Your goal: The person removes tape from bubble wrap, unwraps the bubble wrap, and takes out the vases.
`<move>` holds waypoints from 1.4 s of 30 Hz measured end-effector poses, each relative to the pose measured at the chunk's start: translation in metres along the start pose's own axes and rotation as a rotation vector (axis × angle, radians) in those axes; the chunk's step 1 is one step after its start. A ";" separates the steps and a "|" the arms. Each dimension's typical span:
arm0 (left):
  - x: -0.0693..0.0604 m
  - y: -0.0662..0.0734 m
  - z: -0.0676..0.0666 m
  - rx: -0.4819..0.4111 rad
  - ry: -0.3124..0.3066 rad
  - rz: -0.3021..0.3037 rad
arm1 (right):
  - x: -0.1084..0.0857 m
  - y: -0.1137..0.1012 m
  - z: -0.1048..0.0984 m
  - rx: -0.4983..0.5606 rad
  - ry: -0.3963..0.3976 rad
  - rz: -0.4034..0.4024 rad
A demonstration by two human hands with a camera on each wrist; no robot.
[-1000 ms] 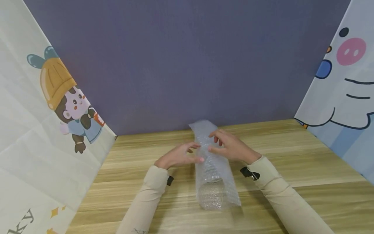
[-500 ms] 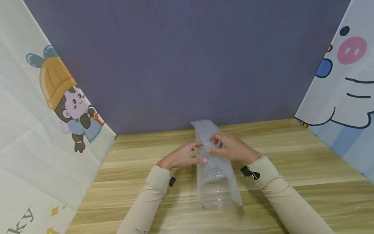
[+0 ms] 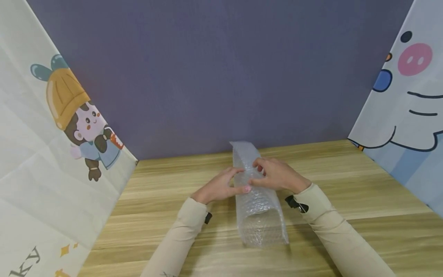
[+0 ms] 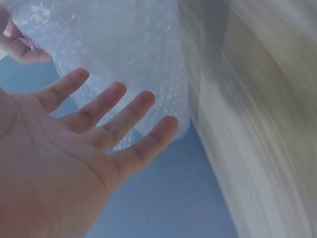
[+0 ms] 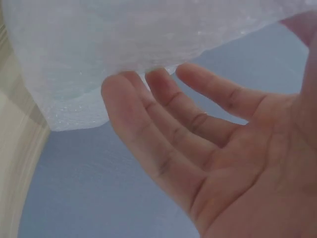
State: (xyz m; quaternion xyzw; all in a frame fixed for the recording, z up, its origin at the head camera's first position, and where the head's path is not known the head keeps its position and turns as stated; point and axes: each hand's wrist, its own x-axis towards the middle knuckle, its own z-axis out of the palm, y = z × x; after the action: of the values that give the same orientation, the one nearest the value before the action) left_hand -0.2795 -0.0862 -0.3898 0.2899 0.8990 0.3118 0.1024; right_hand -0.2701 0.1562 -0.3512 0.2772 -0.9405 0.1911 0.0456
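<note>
A sheet of clear bubble wrap point(image 3: 259, 200) lies curled into a long tube, its far end near the back wall. A faint rounded edge shows inside at the near end; whether it is another thing or a layer of wrap, I cannot tell. My left hand point(image 3: 223, 185) rests on the wrap's left side, thumb on top. Its other fingers point(image 4: 136, 148) are spread and nearly straight in the left wrist view. From the right, my right hand point(image 3: 278, 176) touches the top of the wrap with gently bent fingers point(image 5: 129, 109). The two thumb tips almost meet.
The wood-grain table point(image 3: 166, 184) runs back to a dark purple-grey wall point(image 3: 207, 77). Pale side panels with cartoon prints stand at left point(image 3: 34, 154) and right point(image 3: 418, 134). Dark straps sit by both sleeve cuffs.
My left hand has moved right, closer to my right hand, and the wrap's left side has shifted right with it. The near end of the tube looks rounder. My right hand has barely moved.
</note>
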 end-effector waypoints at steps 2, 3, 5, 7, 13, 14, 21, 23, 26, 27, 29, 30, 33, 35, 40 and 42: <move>0.000 0.001 0.001 -0.007 0.003 -0.006 | 0.000 0.000 0.000 -0.004 0.006 0.004; 0.000 0.002 0.002 -0.009 0.005 -0.006 | 0.001 0.001 -0.001 -0.006 0.012 0.003; 0.001 0.002 0.004 -0.015 0.011 -0.007 | 0.001 0.002 -0.001 -0.004 0.016 0.003; 0.001 0.003 0.005 -0.021 0.017 -0.005 | 0.001 0.003 -0.002 0.003 0.017 0.008; 0.001 0.003 0.009 -0.050 0.014 -0.017 | 0.001 0.004 -0.001 0.014 0.030 0.016; 0.001 0.003 0.009 -0.053 0.015 -0.018 | 0.001 0.004 0.000 0.015 0.035 0.015; 0.001 0.003 0.011 -0.056 0.014 -0.012 | 0.002 0.007 0.006 0.006 0.080 -0.001; 0.001 0.003 0.011 -0.057 0.011 -0.014 | 0.003 0.008 0.007 -0.018 0.101 -0.019; 0.000 0.002 0.010 -0.060 0.007 -0.018 | 0.004 0.008 0.010 -0.079 0.142 -0.064; 0.000 0.002 0.010 -0.061 0.007 -0.020 | 0.005 0.007 0.011 -0.107 0.158 -0.082; 0.000 0.002 0.010 -0.062 0.006 -0.025 | 0.005 0.007 0.012 -0.154 0.187 -0.113; 0.000 0.003 0.009 -0.064 0.005 -0.027 | 0.006 0.007 0.013 -0.177 0.201 -0.125; -0.001 0.003 0.009 -0.070 0.003 -0.033 | 0.006 0.007 0.015 -0.216 0.233 -0.149; -0.001 0.003 0.009 -0.072 0.002 -0.034 | 0.006 0.007 0.016 -0.227 0.251 -0.162; -0.001 0.003 0.010 -0.072 0.004 -0.030 | 0.006 0.006 0.018 -0.278 0.281 -0.183; 0.000 0.003 0.010 -0.068 0.007 -0.028 | 0.007 0.005 0.019 -0.304 0.290 -0.191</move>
State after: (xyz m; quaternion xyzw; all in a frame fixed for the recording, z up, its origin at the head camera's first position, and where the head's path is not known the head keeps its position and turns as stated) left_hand -0.2740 -0.0792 -0.3961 0.2727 0.8923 0.3416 0.1131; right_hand -0.2782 0.1497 -0.3692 0.3245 -0.9115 0.0800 0.2396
